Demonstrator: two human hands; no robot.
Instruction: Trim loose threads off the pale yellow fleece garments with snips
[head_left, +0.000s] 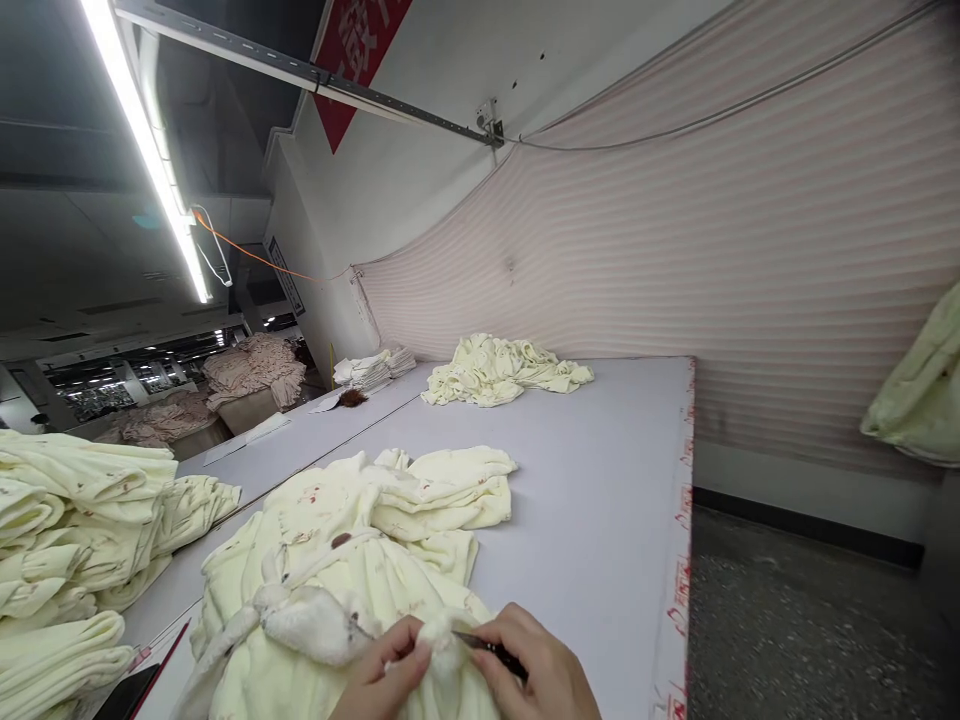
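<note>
Our left hand [388, 668] is pinching the garment [315, 500] — likely soft, light, best held there — our right hand [536, 665] gripping a tool [508, 658] alongside.

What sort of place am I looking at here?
Probably a garment workshop: pale yellow garments lie heaped on a broad table, pinkish cloth is piled beyond it, and the right hand holds a small dark tool.

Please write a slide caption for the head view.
Left hand pinches a pale garment; right hand holds a small dark tool to it.
</note>
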